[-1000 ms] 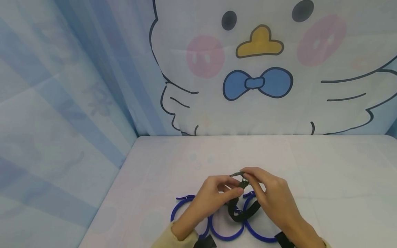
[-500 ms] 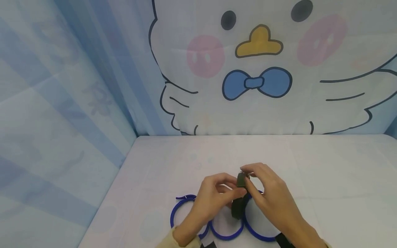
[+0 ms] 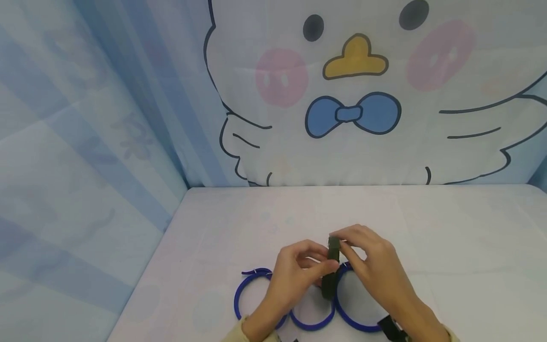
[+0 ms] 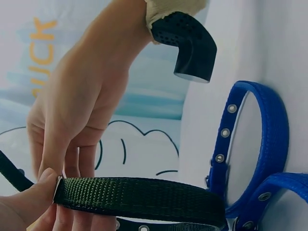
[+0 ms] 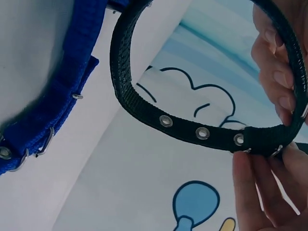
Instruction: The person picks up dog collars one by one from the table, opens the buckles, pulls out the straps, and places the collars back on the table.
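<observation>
Both hands hold a dark green webbing collar above the table. It is looped, and in the head view I see it almost edge-on. My left hand pinches the strap between thumb and fingers on its left side. At the top, the right hand grips the collar by its buckle end with thumb and fingertips. The right wrist view shows a row of metal eyelets along the green collar and metal rings where the fingers meet it. Fingers partly cover the buckle.
Below the hands lie blue collars, side by side: a left one, a middle one and a right one. They have metal eyelets and fittings. A pale cloth covers the table; a printed cartoon curtain hangs behind it.
The green collar has turned from showing its open loop to nearly edge-on, and its loose strap end no longer sticks out to the left. The right hand has risen slightly; the blue collars stay put.
</observation>
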`<move>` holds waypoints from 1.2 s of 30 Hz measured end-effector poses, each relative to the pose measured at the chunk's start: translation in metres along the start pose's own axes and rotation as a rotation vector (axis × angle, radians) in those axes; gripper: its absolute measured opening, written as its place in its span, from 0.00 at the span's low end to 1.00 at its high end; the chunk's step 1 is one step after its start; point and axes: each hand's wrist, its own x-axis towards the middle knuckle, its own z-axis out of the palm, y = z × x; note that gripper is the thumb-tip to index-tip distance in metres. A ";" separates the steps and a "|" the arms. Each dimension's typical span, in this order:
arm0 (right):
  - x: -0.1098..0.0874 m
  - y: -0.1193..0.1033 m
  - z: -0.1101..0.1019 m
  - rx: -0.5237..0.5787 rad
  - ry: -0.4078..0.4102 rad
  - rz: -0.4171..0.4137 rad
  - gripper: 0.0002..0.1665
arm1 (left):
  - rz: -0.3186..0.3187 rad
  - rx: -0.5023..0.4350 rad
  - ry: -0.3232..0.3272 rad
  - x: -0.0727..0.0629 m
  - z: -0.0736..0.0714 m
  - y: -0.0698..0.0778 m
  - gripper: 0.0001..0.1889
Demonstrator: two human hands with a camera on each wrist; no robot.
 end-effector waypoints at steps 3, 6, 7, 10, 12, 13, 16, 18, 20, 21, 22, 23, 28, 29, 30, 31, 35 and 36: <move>0.000 0.003 0.002 -0.003 0.022 -0.029 0.15 | -0.011 -0.016 0.014 -0.001 0.001 -0.002 0.11; 0.001 0.004 0.004 0.016 0.040 -0.040 0.14 | -0.020 -0.025 0.027 -0.001 0.001 -0.005 0.11; 0.001 0.004 0.004 0.026 0.048 -0.043 0.14 | -0.023 -0.028 0.031 -0.001 0.001 -0.005 0.11; 0.002 0.005 0.005 0.045 0.063 -0.043 0.14 | -0.024 -0.033 0.036 -0.002 0.002 -0.005 0.11; 0.002 0.005 0.005 0.050 0.062 -0.041 0.13 | -0.026 -0.044 0.045 -0.002 0.002 -0.004 0.12; 0.002 0.005 0.005 0.047 0.062 -0.040 0.13 | -0.026 -0.054 0.051 -0.002 0.002 -0.004 0.13; 0.002 0.004 0.005 0.046 0.061 -0.033 0.11 | -0.017 -0.086 0.067 -0.003 0.002 -0.003 0.16; 0.003 0.003 0.006 0.051 0.069 -0.031 0.11 | -0.006 -0.092 0.070 -0.003 0.002 -0.003 0.17; 0.004 0.001 0.006 0.067 0.081 -0.029 0.11 | 0.010 -0.082 0.067 -0.004 0.002 -0.004 0.17; 0.005 0.000 0.006 0.072 0.084 -0.031 0.10 | 0.014 -0.073 0.066 -0.004 0.002 -0.004 0.16; 0.005 -0.001 0.006 0.077 0.086 -0.036 0.10 | 0.016 -0.064 0.064 -0.004 0.002 -0.005 0.16; 0.006 -0.002 0.006 0.085 0.086 -0.037 0.09 | 0.016 -0.061 0.064 -0.004 0.002 -0.006 0.15; 0.010 -0.006 0.006 0.108 0.078 -0.048 0.08 | 0.020 -0.062 0.070 -0.005 0.002 -0.007 0.14; 0.010 -0.006 0.006 0.115 0.076 -0.040 0.08 | 0.022 -0.064 0.071 -0.005 0.001 -0.007 0.14; 0.010 -0.006 0.006 0.120 0.075 -0.034 0.09 | 0.023 -0.064 0.070 -0.006 0.001 -0.007 0.14; 0.010 -0.006 0.006 0.124 0.072 -0.024 0.09 | 0.022 -0.066 0.068 -0.006 0.001 -0.007 0.14; 0.009 -0.005 0.006 0.135 0.060 0.002 0.08 | 0.029 -0.062 0.060 -0.006 0.000 -0.007 0.14; 0.009 -0.004 0.006 0.137 0.057 0.005 0.08 | 0.031 -0.060 0.057 -0.006 0.000 -0.007 0.14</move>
